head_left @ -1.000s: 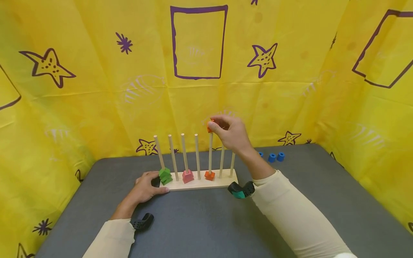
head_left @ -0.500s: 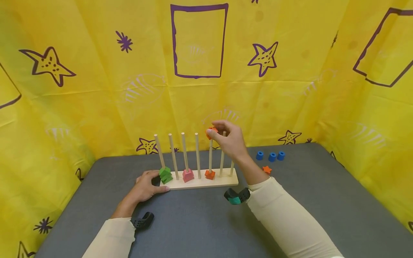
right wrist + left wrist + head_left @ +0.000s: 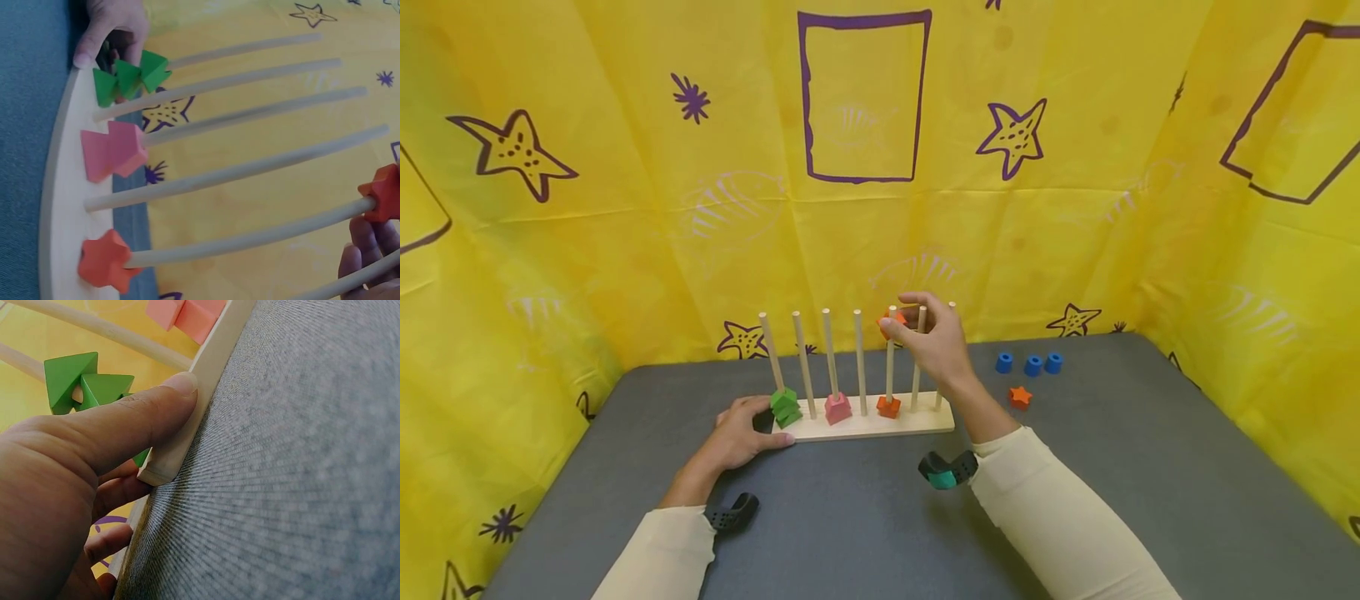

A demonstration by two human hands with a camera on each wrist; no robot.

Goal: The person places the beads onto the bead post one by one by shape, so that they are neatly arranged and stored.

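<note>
A wooden peg stand (image 3: 861,428) with several upright dowels sits on the table. My left hand (image 3: 741,435) grips its left end, the thumb (image 3: 147,415) lying on the base edge. Green triangular blocks (image 3: 786,408) are stacked on the leftmost dowel. Pink blocks (image 3: 837,409) sit on another, and an orange star block (image 3: 106,259) rests at the foot of a dowel further right. Near the top of that same dowel, my right hand (image 3: 938,340) pinches a second orange star block (image 3: 386,192). The dowel's tip shows just above this star in the head view.
To the right of the stand lie a loose orange star block (image 3: 1019,397) and three blue cylinders (image 3: 1033,365). A yellow patterned cloth (image 3: 865,225) hangs behind and beside the grey table (image 3: 850,517).
My right hand has come down slightly with the orange star, which is now threaded a little below the dowel's tip. The loose star on the table has come into view. My left hand stays put.
</note>
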